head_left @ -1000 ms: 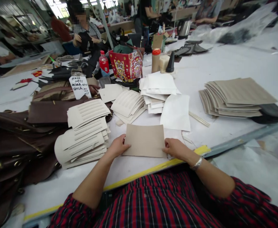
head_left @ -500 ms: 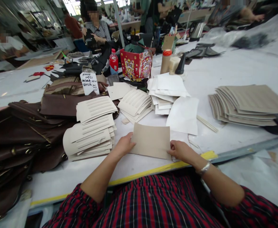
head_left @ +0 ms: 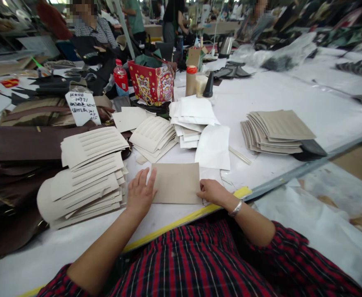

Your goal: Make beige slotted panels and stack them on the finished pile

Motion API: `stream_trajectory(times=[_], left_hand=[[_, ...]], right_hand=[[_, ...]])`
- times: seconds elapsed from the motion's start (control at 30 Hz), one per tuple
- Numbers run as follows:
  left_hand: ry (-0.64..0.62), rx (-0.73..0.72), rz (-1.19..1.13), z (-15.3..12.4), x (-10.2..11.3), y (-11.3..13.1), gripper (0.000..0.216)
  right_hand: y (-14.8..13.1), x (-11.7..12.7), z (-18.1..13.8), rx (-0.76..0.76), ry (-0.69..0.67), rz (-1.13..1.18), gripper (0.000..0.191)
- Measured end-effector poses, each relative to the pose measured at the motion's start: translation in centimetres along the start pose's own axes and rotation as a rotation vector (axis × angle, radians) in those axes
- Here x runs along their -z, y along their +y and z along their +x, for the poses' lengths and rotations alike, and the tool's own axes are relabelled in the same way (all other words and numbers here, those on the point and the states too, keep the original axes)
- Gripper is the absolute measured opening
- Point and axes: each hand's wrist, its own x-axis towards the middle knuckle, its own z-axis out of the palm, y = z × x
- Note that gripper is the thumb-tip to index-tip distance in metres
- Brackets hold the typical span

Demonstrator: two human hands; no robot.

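panel: beige panel (head_left: 176, 182) lies flat on the white table (head_left: 261, 99), near the yellow edge strip (head_left: 181, 220), between both hands
left hand: left hand (head_left: 141, 194) lies palm down at the panel's 9 o'clock edge, fingers straight and spread apart, tips on the panel, clamping nothing
right hand: right hand (head_left: 211, 192) sits at the panel's 3 o'clock edge, fingers curled together on it; pinch or press, can't tell; bracelet (head_left: 235, 208) on the wrist
9 o'clock of panel: slotted cream stack (head_left: 88, 173), just beside the left hand
1 o'clock: white sheet (head_left: 213, 147), just beside the panel's corner
2 o'clock: beige panel stack (head_left: 276, 132), well apart
12 o'clock: red patterned bag (head_left: 151, 84), far side of the table
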Motion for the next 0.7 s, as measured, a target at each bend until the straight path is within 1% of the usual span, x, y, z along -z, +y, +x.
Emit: stream_trajectory(times=[0.03, 0.07, 0.1, 0.13, 0.17, 0.27, 0.4, 0.47, 0.57, 0.63, 0.7], left_hand=[[0.065, -0.122, -0.012, -0.5, -0.5, 0.6, 0.052], [0.085, -0.254, -0.06, -1.0, -1.2, 1.3, 0.048], [0.071, -0.371, -0.121, -1.4, -1.8, 2.1, 0.045], [0.036, -0.456, -0.179, -1.7, -2.5, 2.9, 0.04], [-0.005, -0.503, -0.223, -1.9, -3.1, 3.5, 0.037], [-0.084, -0.542, -0.258, -2.0, -3.9, 4.2, 0.03], [-0.095, -0.674, -0.23, -1.9, -3.2, 3.3, 0.032], [-0.081, -0.711, -0.228, -1.8, -2.7, 3.4, 0.03], [-0.074, -0.714, -0.231, -1.4, -2.6, 5.1, 0.026], [-0.126, -0.721, -0.217, -1.0, -2.7, 6.6, 0.028], [-0.197, -0.743, -0.194, -0.6, -2.8, 7.6, 0.03]], right_hand=[[0.0, 0.0, 0.0, -0.001, 0.003, -0.007, 0.011], [-0.1, 0.1, 0.0, -0.001, 0.004, -0.013, 0.012], [-0.1, 0.1, -0.1, 0.001, 0.003, -0.018, 0.012], [-0.2, 0.1, -0.1, 0.005, 0.001, -0.021, 0.013], [-0.2, 0.2, -0.1, 0.007, -0.003, -0.025, 0.014], [0.0, 0.2, -0.1, 0.011, -0.016, -0.024, 0.014], [0.2, 0.3, 0.1, 0.027, -0.039, 0.004, 0.013], [0.2, 0.3, 0.2, 0.028, -0.047, 0.017, 0.013], [0.0, 0.3, 0.2, 0.035, -0.064, 0.038, 0.012], [-0.2, 0.4, 0.2, 0.04, -0.105, 0.065, 0.013], [-0.2, 0.7, 0.4, 0.041, -0.184, 0.121, 0.016]])
